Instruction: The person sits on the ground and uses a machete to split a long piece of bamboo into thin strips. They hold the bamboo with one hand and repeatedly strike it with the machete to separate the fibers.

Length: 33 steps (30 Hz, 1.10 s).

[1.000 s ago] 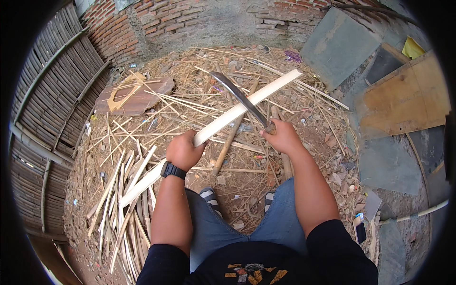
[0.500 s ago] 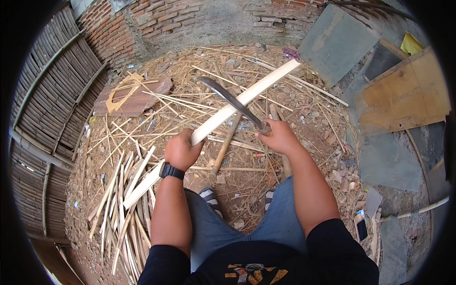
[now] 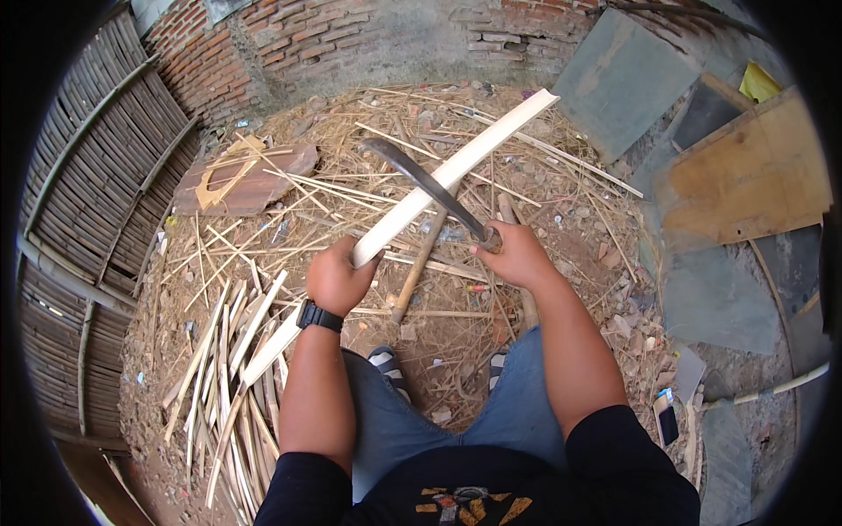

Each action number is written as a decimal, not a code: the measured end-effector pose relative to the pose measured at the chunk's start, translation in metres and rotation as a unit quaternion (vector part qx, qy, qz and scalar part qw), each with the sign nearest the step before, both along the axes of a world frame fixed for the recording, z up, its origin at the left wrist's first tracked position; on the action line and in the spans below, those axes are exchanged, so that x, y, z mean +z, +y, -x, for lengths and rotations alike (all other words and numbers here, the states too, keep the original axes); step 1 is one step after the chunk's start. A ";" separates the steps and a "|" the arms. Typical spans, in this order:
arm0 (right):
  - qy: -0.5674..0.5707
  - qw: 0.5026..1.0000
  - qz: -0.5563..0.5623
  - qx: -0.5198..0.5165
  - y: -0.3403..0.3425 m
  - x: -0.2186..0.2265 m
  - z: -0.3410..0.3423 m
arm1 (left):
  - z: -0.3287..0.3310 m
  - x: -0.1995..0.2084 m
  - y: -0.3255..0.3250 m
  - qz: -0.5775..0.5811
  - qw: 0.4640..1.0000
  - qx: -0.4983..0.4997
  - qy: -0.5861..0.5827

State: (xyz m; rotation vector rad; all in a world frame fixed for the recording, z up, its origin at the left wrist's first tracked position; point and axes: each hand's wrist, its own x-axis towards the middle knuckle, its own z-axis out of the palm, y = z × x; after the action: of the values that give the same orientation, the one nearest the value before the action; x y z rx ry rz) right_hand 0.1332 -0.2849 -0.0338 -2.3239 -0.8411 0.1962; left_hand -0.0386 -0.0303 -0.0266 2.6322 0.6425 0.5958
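Observation:
My left hand (image 3: 340, 279), with a black watch on its wrist, is closed round a long pale bamboo strip (image 3: 474, 156). The strip slants from the lower left up to the far right, and its far end shows a slightly hollow, curved section. In my right hand (image 3: 516, 254) is the handle of a machete (image 3: 423, 181) with a dark curved blade. The blade crosses over the strip beyond my left hand, its tip pointing to the far left. Most of the handle is hidden in my fist.
Split bamboo strips (image 3: 206, 394) lie heaped at the lower left. A wooden stick (image 3: 419, 267) rests on the littered ground between my hands. A brown board (image 3: 246, 180) lies at the far left. Grey sheets (image 3: 627, 74) and a phone (image 3: 667, 421) are on the right.
The bamboo strip has slid away from me through my left hand, so its far end reaches further up and right. The machete and both hands have hardly moved.

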 end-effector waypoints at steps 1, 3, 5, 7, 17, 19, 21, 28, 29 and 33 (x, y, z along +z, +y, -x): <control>0.001 1.000 0.014 0.020 0.001 0.008 0.005 | 0.000 -0.002 0.000 0.019 1.000 0.000 -0.001; 0.004 0.997 0.040 0.060 0.004 0.018 0.013 | 0.001 -0.001 0.000 0.024 1.000 0.000 0.002; 0.008 0.999 0.025 0.033 0.000 0.014 -0.001 | 0.005 0.003 0.001 -0.006 1.000 0.001 0.013; 0.040 0.999 -0.006 -0.015 -0.014 0.000 -0.030 | 0.004 0.005 0.000 -0.015 1.000 0.003 0.021; 0.008 0.999 0.039 0.021 0.001 0.003 -0.002 | 0.002 0.000 0.000 0.000 1.000 -0.001 0.014; -0.012 0.996 0.074 0.049 0.003 0.014 0.005 | 0.005 0.000 0.000 -0.007 1.000 0.000 0.018; 0.012 0.998 0.046 0.027 -0.002 0.005 -0.014 | 0.008 0.001 0.003 -0.012 1.000 -0.002 0.021; 0.027 0.992 -0.036 -0.115 -0.024 -0.017 -0.044 | 0.003 0.004 -0.001 -0.039 0.999 -0.011 0.030; 0.029 0.993 -0.022 -0.114 -0.021 -0.014 -0.038 | 0.002 0.004 -0.002 -0.040 0.999 -0.011 0.029; -0.004 1.000 -0.009 -0.020 -0.008 -0.005 -0.013 | 0.002 0.000 0.000 -0.019 0.999 -0.010 0.030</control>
State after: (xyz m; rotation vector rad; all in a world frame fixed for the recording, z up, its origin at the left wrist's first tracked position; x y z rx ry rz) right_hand 0.1465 -0.2929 -0.0391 -2.3250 -0.7977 0.1611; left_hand -0.0404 -0.0307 -0.0270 2.6971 0.6270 0.5298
